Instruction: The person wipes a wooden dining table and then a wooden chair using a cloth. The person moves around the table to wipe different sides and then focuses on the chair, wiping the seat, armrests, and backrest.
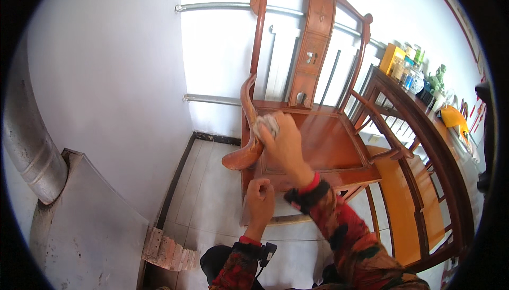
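Note:
A reddish-brown wooden armchair [314, 131] with a carved back splat [314, 47] stands before me. My right hand [287, 143] grips a crumpled greyish-white cloth [267, 126] against the inner side of the chair's curved left armrest [248, 111]. Part of the cloth is hidden under my fingers. Lower down, my left hand [260, 202] is held in a loose fist near the front edge of the seat, with nothing visible in it. Whether it touches the chair I cannot tell.
To the right, a dark wooden table [421, 111] bears bottles, a vase [416, 82] and a green figurine [439, 77]. Metal pipes [216, 99] and a radiator [283, 63] run behind the chair. At left are a metal flue pipe [32, 143], a grey metal-sided box [91, 226] and bricks [169, 250].

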`<state>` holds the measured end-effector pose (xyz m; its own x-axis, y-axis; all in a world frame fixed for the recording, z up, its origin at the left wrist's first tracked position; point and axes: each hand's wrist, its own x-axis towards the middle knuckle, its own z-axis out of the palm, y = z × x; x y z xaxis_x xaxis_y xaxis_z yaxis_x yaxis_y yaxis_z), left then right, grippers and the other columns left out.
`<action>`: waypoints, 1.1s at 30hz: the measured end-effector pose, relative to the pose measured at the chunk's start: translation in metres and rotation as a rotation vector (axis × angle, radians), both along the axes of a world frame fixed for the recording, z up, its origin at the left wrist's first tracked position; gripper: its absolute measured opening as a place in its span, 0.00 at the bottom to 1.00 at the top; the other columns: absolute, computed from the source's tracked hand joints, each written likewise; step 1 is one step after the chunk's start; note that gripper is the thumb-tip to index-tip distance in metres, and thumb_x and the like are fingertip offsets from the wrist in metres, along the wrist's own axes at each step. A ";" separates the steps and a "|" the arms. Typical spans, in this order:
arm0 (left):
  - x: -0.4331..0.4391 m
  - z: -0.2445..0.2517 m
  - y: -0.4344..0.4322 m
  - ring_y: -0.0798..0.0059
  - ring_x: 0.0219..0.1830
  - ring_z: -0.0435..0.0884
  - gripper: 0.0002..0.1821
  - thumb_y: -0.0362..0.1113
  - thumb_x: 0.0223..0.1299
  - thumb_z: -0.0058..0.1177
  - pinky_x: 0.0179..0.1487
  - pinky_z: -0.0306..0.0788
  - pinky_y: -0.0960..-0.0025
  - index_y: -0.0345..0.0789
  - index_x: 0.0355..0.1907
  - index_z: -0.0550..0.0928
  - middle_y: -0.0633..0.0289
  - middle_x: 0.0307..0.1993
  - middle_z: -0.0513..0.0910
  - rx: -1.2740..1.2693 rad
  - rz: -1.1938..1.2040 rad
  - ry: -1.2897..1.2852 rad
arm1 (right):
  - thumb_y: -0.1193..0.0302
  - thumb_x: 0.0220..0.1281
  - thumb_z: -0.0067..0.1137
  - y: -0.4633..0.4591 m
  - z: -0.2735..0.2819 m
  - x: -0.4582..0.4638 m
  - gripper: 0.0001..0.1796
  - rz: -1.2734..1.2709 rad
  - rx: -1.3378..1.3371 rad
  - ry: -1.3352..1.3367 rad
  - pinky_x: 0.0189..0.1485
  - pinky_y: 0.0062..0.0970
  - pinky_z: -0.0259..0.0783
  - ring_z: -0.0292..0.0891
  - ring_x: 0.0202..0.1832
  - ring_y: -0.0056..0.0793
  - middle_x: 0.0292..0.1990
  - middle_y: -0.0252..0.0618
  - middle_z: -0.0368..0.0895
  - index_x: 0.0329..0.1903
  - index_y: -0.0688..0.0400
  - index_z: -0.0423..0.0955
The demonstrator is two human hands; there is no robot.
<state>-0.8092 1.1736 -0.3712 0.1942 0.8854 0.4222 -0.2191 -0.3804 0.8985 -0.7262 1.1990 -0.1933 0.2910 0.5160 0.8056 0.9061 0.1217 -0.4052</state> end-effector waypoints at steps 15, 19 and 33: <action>0.004 0.003 -0.004 0.64 0.40 0.79 0.07 0.30 0.60 0.58 0.48 0.72 0.63 0.33 0.40 0.79 0.58 0.38 0.80 0.073 0.070 0.049 | 0.65 0.60 0.64 0.022 0.004 0.020 0.13 0.107 -0.151 -0.009 0.40 0.44 0.72 0.75 0.38 0.53 0.35 0.51 0.74 0.41 0.59 0.74; 0.004 0.000 -0.001 0.63 0.40 0.79 0.06 0.30 0.61 0.58 0.48 0.72 0.63 0.34 0.41 0.80 0.58 0.38 0.80 0.129 0.072 0.057 | 0.61 0.60 0.63 0.081 0.005 0.052 0.16 0.066 -0.296 -0.075 0.43 0.45 0.73 0.76 0.40 0.57 0.36 0.55 0.77 0.42 0.60 0.74; 0.004 0.009 -0.007 0.63 0.41 0.79 0.07 0.27 0.59 0.59 0.47 0.71 0.64 0.34 0.40 0.79 0.58 0.39 0.81 0.083 0.048 0.049 | 0.62 0.59 0.65 -0.018 -0.004 0.003 0.16 0.135 -0.238 0.348 0.42 0.36 0.75 0.79 0.35 0.49 0.33 0.49 0.81 0.38 0.61 0.74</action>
<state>-0.8050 1.1666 -0.3626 0.1744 0.8568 0.4852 -0.1557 -0.4626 0.8728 -0.7231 1.1805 -0.1970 0.4412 0.7276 0.5253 0.6928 0.0960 -0.7148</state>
